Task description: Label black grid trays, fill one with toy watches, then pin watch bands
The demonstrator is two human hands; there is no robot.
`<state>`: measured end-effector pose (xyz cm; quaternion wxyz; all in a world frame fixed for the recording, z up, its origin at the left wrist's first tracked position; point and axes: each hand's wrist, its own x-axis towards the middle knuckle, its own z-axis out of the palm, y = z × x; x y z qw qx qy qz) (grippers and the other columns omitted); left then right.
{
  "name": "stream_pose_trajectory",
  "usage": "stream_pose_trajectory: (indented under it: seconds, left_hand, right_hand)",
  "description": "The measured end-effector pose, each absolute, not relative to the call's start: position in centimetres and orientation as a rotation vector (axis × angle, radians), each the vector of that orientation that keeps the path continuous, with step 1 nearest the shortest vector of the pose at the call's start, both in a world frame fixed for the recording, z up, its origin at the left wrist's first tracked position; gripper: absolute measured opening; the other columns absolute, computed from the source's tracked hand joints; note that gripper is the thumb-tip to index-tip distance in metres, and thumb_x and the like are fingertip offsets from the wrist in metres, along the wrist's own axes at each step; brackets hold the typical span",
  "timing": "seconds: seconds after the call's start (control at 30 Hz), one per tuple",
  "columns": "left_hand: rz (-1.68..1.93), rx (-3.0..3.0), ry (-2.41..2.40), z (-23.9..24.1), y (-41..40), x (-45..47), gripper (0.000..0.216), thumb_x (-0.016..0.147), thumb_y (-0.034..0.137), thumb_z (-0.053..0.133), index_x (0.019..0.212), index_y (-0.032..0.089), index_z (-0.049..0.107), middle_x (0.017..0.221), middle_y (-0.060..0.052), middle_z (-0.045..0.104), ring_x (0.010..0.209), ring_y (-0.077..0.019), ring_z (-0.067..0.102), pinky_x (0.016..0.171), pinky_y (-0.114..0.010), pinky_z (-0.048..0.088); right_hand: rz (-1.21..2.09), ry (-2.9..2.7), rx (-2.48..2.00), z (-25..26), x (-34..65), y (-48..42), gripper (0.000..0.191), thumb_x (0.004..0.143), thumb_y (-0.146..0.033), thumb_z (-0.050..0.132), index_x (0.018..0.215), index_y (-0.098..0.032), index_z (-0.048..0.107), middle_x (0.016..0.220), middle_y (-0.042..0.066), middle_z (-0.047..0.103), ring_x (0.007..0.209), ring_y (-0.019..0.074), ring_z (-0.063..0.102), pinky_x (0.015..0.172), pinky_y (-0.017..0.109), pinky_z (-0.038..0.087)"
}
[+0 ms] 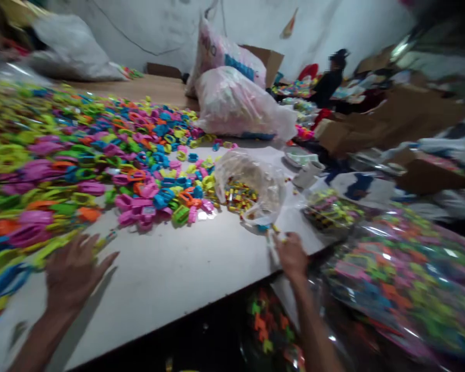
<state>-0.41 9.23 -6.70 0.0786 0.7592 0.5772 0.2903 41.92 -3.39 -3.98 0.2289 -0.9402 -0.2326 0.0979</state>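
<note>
My left hand [75,271] hovers flat over the white table [170,279], fingers spread, just short of the edge of a big heap of small coloured plastic pieces [81,155] in pink, blue, green, yellow and orange. My right hand [292,254] is at the table's right edge, fingers closed around something small and pale next to a clear plastic bag [251,186] holding small yellow and red bits. What it grips is blurred.
Large filled plastic sacks [236,98] stand at the table's far end. A clear bag of coloured pieces [403,274] lies at right below the table edge. Cardboard boxes [391,124] and another person [329,77] are in the background right.
</note>
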Motion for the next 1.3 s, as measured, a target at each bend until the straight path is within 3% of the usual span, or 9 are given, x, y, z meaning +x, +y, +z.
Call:
stream_pose_trajectory:
  seconds: [0.07, 0.2, 0.37, 0.47, 0.7, 0.8, 0.97, 1.13, 1.3]
  left_hand:
    - [0.919, 2.426, 1.775, -6.1, 9.6, 1.9, 0.027, 0.079, 0.04, 0.053, 0.1, 0.022, 0.059, 0.107, -0.009, 0.061, 0.105, -0.0335, 0.05, 0.091, -0.05, 0.036]
    - [0.861, 2.624, 1.476, -6.4, 10.6, 10.7, 0.021, 0.083, 0.025, 0.051, 0.101, 0.019, 0.059, 0.103, -0.012, 0.062, 0.097, -0.0276, 0.055, 0.087, -0.041, 0.038]
    - [0.566, 2.549, 1.631, -6.3, 12.9, 17.0, 0.012, 0.08, 0.015, 0.052, 0.089, 0.015, 0.058, 0.097, -0.013, 0.058, 0.092, -0.0279, 0.055, 0.073, -0.034, 0.041]
    - [0.556, 2.468, 1.664, -6.4, 13.4, 16.4, 0.013, 0.079, 0.01, 0.047, 0.086, 0.016, 0.057, 0.097, -0.012, 0.056, 0.083, -0.0236, 0.057, 0.062, -0.029, 0.039]
    - [1.029, 2.119, 1.566, -6.2, 9.1, 13.9, 0.011, 0.076, 0.012, 0.047, 0.082, 0.019, 0.054, 0.079, -0.003, 0.059, 0.074, -0.0181, 0.057, 0.065, -0.027, 0.039]
    - [1.177, 1.696, 1.399, -5.6, 6.9, 13.5, 0.005, 0.071, 0.019, 0.057, 0.076, 0.019, 0.057, 0.071, 0.0, 0.059, 0.07, -0.0158, 0.056, 0.066, -0.025, 0.041]
    - [1.145, 0.989, 1.102, -5.2, 5.1, 12.4, 0.03, 0.058, 0.021, 0.068, 0.087, 0.015, 0.063, 0.076, -0.002, 0.067, 0.071, -0.0159, 0.061, 0.067, -0.025, 0.045]
    - [1.105, 0.684, 1.108, -5.4, 4.3, 11.6, 0.021, 0.058, 0.02, 0.061, 0.077, 0.014, 0.057, 0.061, 0.0, 0.063, 0.053, -0.0117, 0.057, 0.053, -0.021, 0.043]
    - [1.191, 0.92, 1.166, -5.7, 2.5, 12.2, 0.022, 0.067, 0.021, 0.062, 0.088, 0.016, 0.06, 0.08, -0.001, 0.065, 0.071, -0.0124, 0.059, 0.066, -0.022, 0.045]
  right_hand:
    - [0.299, -0.588, -2.673, -4.5, 44.3, -3.4, 0.041, 0.079, -0.035, 0.055, 0.108, -0.005, 0.058, 0.108, 0.028, 0.056, 0.101, 0.0427, 0.054, 0.077, 0.048, 0.039]
    - [0.349, -0.772, -2.728, -6.3, 43.4, -2.8, 0.03, 0.078, -0.031, 0.05, 0.1, -0.015, 0.063, 0.101, 0.017, 0.064, 0.096, 0.0331, 0.059, 0.075, 0.04, 0.042]
    - [0.559, -0.896, -2.083, -7.8, 37.9, -1.5, 0.025, 0.07, -0.042, 0.057, 0.078, -0.018, 0.061, 0.074, 0.007, 0.064, 0.071, 0.0234, 0.06, 0.065, 0.033, 0.045]
    - [0.797, -0.895, -1.73, -7.7, 34.4, 0.0, 0.025, 0.067, -0.042, 0.064, 0.073, -0.019, 0.056, 0.069, 0.003, 0.061, 0.058, 0.0182, 0.056, 0.054, 0.029, 0.045]
    - [1.088, -0.908, -1.303, -4.7, 27.0, 3.3, 0.027, 0.073, -0.034, 0.065, 0.095, -0.02, 0.06, 0.064, -0.003, 0.057, 0.051, 0.012, 0.053, 0.05, 0.024, 0.047]
    - [1.141, -0.96, -1.262, -4.8, 25.1, 3.1, 0.02, 0.074, -0.036, 0.065, 0.084, -0.019, 0.063, 0.069, -0.001, 0.059, 0.054, 0.0113, 0.053, 0.05, 0.023, 0.047]
    - [1.337, -0.933, -1.262, -5.5, 24.9, 1.2, 0.02, 0.069, -0.035, 0.07, 0.073, -0.016, 0.066, 0.06, -0.001, 0.058, 0.052, 0.0107, 0.051, 0.049, 0.022, 0.045]
    - [1.462, -0.844, -1.212, -4.3, 25.7, 0.4, 0.028, 0.07, -0.038, 0.07, 0.085, -0.014, 0.067, 0.059, 0.0, 0.061, 0.045, 0.0094, 0.052, 0.047, 0.022, 0.042]
    - [1.325, -0.711, -1.216, -4.4, 23.9, 0.7, 0.025, 0.068, -0.037, 0.072, 0.08, -0.017, 0.064, 0.068, 0.0, 0.063, 0.053, 0.0124, 0.058, 0.054, 0.026, 0.047]
